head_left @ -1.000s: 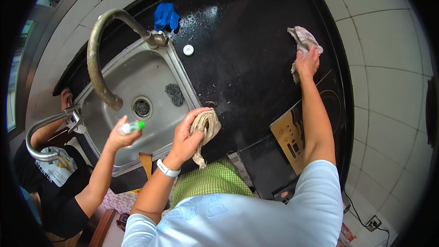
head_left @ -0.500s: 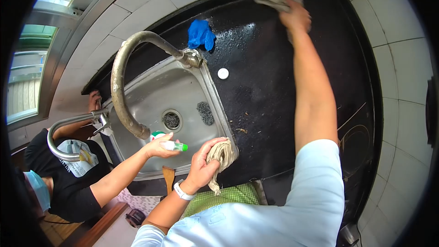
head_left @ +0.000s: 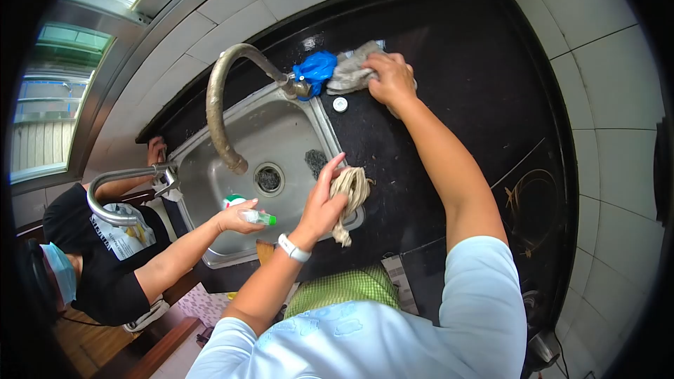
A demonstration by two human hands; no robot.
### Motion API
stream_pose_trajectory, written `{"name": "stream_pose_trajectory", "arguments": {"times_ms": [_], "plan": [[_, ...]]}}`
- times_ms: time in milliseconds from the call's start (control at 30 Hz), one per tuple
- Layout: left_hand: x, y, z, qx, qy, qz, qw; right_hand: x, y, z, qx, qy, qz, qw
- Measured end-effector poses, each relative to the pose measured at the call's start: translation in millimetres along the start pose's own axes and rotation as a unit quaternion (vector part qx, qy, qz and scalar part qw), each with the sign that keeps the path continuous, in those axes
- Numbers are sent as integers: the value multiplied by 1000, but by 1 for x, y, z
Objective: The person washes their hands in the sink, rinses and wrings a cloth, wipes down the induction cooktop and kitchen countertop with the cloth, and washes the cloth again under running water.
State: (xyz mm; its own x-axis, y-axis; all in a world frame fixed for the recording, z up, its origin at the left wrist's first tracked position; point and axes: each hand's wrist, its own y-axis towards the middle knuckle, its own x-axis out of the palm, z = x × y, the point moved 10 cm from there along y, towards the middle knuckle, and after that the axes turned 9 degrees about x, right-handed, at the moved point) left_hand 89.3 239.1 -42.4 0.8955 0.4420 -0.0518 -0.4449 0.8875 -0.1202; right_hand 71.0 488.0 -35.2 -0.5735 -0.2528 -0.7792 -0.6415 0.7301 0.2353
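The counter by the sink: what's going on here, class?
One person's right grip holds a grey cloth on the black counter, beside some crumpled blue plastic. Their left grip holds a beige cloth near the corner of the sink. A co-worker's grip holds a green-capped bottle over the sink. A small white disc lies nearby.
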Motion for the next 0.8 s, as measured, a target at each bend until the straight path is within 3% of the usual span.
{"name": "stream_pose_trajectory", "arguments": {"times_ms": [100,167,233,300,367,433,500,567,600,667,700,733,800], "plan": [[8,25,-25,-29,-40,-29,998,-22,-40,12,21,-9,-5,1000],[11,40,-21,-132,-129,2,983,-34,-73,18,0,-25,-7,1000],[10,60,-42,-170,-324,74,928,-46,-102,20,-7,-23,-53,998],[10,86,-66,-158,-412,92,893,-59,-121,17,1,-31,-80,996],[18,100,-36,-131,-437,39,889,-72,-124,36,18,51,-61,997],[19,111,-35,-123,-418,21,900,-104,-106,72,63,79,25,995],[7,108,-34,-109,-340,77,931,-151,-96,120,158,152,98,971],[-2,92,-13,-92,-283,115,948,-203,-87,168,187,63,155,968],[0,83,-3,-90,-276,74,954,-218,-87,204,260,64,157,951],[13,62,-10,-158,-278,19,948,-257,-90,249,279,5,192,941],[20,51,-23,-203,-294,-5,934,-261,-88,271,279,-67,159,945],[29,41,-31,-259,-299,6,918,-247,-88,303,343,-170,98,919],[40,34,-62,-287,-339,10,896,-224,-93,294,429,-321,-17,844]]}}
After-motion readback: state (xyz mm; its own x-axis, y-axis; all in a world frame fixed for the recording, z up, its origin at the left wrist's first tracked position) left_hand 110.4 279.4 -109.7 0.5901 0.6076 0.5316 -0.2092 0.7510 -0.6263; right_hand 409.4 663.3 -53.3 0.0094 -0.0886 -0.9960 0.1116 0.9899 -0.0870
